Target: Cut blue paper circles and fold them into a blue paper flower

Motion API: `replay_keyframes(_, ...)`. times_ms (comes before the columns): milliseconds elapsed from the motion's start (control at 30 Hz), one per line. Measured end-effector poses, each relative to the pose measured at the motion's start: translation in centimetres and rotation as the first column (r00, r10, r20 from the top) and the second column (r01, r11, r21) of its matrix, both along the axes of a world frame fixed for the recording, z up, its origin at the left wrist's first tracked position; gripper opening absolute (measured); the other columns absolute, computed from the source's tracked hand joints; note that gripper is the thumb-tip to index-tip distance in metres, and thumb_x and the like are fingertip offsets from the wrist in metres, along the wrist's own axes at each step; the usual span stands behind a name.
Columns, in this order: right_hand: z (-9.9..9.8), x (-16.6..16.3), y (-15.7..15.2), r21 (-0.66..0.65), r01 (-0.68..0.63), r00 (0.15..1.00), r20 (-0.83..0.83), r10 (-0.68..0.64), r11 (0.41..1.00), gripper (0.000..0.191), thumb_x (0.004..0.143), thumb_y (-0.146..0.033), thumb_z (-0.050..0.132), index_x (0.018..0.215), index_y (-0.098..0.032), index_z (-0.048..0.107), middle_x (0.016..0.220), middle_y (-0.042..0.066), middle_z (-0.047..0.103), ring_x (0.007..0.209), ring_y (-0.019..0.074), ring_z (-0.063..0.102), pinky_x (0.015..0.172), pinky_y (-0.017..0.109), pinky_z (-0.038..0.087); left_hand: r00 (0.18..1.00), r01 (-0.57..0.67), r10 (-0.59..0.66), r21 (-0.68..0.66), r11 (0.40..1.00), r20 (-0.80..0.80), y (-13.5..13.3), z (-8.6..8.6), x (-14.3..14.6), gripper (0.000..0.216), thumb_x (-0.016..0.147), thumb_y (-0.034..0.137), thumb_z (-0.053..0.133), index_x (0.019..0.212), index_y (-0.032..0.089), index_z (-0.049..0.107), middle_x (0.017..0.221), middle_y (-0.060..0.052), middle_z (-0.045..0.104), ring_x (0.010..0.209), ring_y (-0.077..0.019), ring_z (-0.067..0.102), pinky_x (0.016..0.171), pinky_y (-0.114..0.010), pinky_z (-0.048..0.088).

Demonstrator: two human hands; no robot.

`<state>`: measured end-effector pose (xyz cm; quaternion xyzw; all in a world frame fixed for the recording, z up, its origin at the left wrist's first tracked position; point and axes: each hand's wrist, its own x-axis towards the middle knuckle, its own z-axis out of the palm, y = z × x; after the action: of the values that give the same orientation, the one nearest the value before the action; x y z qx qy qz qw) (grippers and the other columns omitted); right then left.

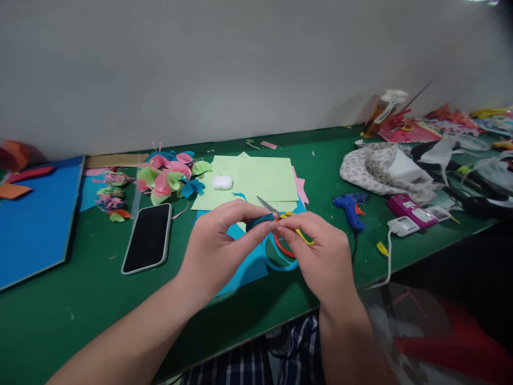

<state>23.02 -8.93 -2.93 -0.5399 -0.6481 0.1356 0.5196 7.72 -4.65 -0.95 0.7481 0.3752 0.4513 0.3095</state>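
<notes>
Between the fingertips of my left hand [218,248] is a small folded piece of dark blue paper [260,220]. My right hand [323,248] pinches at the right end of the same piece, and the two sets of fingertips meet there. Scissors [267,205] with a metal blade and coloured handles lie just beyond and under my hands, partly covered by them. Beneath my hands are blue paper sheets [244,272], and light green sheets [266,179] lie farther back with a white earbud case [222,182] on them.
Left stand a phone [147,238], a bunch of paper flowers [170,176] and a blue board [36,224]. To the right lie a blue glue gun [352,209], a patterned cloth [366,170], a purple device [411,210] with a white cable and a bottle [382,115].
</notes>
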Motion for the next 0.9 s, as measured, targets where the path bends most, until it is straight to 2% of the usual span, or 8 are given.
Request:
replay_keyframes(167, -0.07, -0.06, -0.06, 0.018, 0.042, 0.998, -0.036, -0.041, 0.999, 0.012, 0.086, -0.02, 0.06, 0.075, -0.023, 0.065, 0.071, -0.002, 0.069, 0.07, 0.0155, 0.063, 0.067, 0.029, 0.047, 0.999, 0.032, -0.032, -0.058, 0.998, -0.003, -0.1, 0.21, 0.02, 0.017, 0.074, 0.026, 0.071, 0.091, 0.023, 0.07, 0.088, -0.001, 0.072, 0.078, -0.0159, 0.064, 0.071, -0.027, 0.054)
replay_keyframes(267, -0.19, -0.08, -0.09, 0.004, 0.065, 0.995, -0.076, -0.064, 0.998, 0.011, 0.085, -0.02, 0.061, 0.075, -0.024, 0.066, 0.072, -0.002, 0.069, 0.071, 0.0152, 0.063, 0.067, 0.028, 0.048, 0.998, 0.049, -0.051, -0.089, 0.995, -0.025, -0.1, 0.42, -0.04, 0.029, 0.075, 0.024, 0.069, 0.104, 0.026, 0.067, 0.087, 0.0, 0.07, 0.077, -0.0142, 0.064, 0.072, -0.026, 0.054)
replay_keyframes(367, -0.32, -0.16, -0.04, -0.01, 0.075, 0.992, -0.104, -0.076, 0.997, 0.01, 0.084, -0.019, 0.063, 0.075, -0.024, 0.066, 0.073, -0.003, 0.069, 0.072, 0.0141, 0.063, 0.068, 0.027, 0.047, 0.998, 0.059, -0.061, -0.127, 0.99, -0.019, -0.05, 0.38, -0.05, 0.052, 0.077, 0.02, 0.067, 0.126, 0.03, 0.053, 0.081, 0.002, 0.066, 0.074, -0.0123, 0.063, 0.07, -0.024, 0.054)
replay_keyframes(433, -0.38, -0.23, 0.01, -0.015, 0.076, 0.991, -0.112, -0.078, 0.997, 0.01, 0.083, -0.019, 0.063, 0.075, -0.024, 0.066, 0.073, -0.004, 0.07, 0.072, 0.0136, 0.063, 0.068, 0.026, 0.047, 0.998, 0.06, -0.059, -0.129, 0.99, 0.011, -0.02, 0.22, 0.02, 0.063, 0.077, 0.017, 0.065, 0.134, 0.031, 0.043, 0.08, 0.002, 0.064, 0.074, -0.0123, 0.062, 0.07, -0.024, 0.054)
replay_keyframes(700, -0.33, -0.51, 0.25, -0.082, 0.051, 0.981, -0.184, -0.065, 0.995, 0.01, 0.082, -0.019, 0.064, 0.075, -0.024, 0.067, 0.074, -0.003, 0.071, 0.071, 0.0141, 0.064, 0.066, 0.026, 0.05, 0.997, 0.06, -0.052, -0.138, 0.989, 0.06, 0.09, -0.36, 0.34, 0.075, 0.077, 0.016, 0.062, 0.141, 0.032, 0.027, 0.075, 0.002, 0.06, 0.07, -0.0145, 0.062, 0.067, -0.029, 0.055)
replay_keyframes(900, -0.14, -0.32, 0.34, -0.111, 0.005, 0.992, -0.123, -0.018, 0.994, 0.008, 0.083, -0.018, 0.063, 0.077, -0.022, 0.066, 0.075, -0.003, 0.069, 0.071, 0.0119, 0.061, 0.066, 0.024, 0.047, 0.999, 0.017, -0.012, -0.119, 0.993, 0.042, 0.0, -0.25, 0.44, 0.074, 0.075, 0.016, 0.063, 0.14, 0.03, 0.03, 0.077, 0.001, 0.061, 0.073, -0.0141, 0.062, 0.068, -0.028, 0.055)
